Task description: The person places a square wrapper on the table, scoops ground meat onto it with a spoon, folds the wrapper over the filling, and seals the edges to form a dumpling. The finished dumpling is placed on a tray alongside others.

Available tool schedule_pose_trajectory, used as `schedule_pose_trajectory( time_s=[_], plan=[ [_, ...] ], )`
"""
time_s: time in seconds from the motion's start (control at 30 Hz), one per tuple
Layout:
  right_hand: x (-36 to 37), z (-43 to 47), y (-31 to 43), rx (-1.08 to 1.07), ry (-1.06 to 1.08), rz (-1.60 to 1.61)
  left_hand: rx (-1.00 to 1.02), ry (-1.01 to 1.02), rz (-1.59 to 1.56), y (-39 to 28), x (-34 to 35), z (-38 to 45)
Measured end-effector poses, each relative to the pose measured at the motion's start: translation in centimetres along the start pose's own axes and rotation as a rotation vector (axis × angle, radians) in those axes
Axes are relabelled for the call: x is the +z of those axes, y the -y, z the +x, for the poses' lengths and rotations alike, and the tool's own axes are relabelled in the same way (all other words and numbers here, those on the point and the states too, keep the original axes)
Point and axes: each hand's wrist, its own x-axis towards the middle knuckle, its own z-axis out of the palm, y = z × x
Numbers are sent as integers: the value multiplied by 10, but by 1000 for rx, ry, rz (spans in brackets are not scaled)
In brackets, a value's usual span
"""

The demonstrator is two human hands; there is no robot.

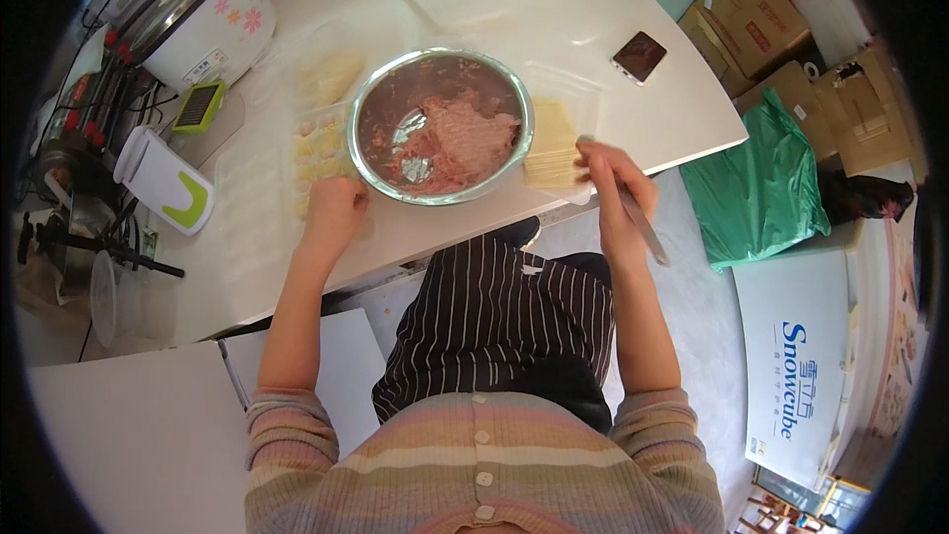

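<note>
A steel bowl of raw minced meat stands on the table before me. Left of it, my left hand is curled into a fist at the near end of a clear plastic tray holding several small filled dumplings. Its fingers hide whether anything is inside. My right hand grips a flat metal spatula-like stick that points back toward my forearm. Those fingertips are at the right edge of a stack of pale yellow dough wrappers, which rests on clear plastic beside the bowl.
An empty compartmented plastic tray lies farther left. Beyond are a white-and-green plastic appliance, a green-framed slicer part and a flowered cooker. A phone lies at the right; a green bag sits past the table edge.
</note>
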Motion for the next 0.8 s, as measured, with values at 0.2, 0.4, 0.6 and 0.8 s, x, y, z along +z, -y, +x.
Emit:
schedule_pose_trajectory(
  time_s=[0.2, 0.4, 0.6, 0.8],
  plan=[
    [-2, 40, -71, -38, 201, -590, 37, 5, 13, -4, -2, 1],
    [9, 56, -103, -90, 400, -830, 22, 7, -18, -2, 0, -2],
    [8, 61, -113, -151, 422, -830, 17, -6, -37, -7, -2, -4],
    [3, 64, -118, -217, 473, -834, 23, -7, -50, -4, 0, -7]
  ],
)
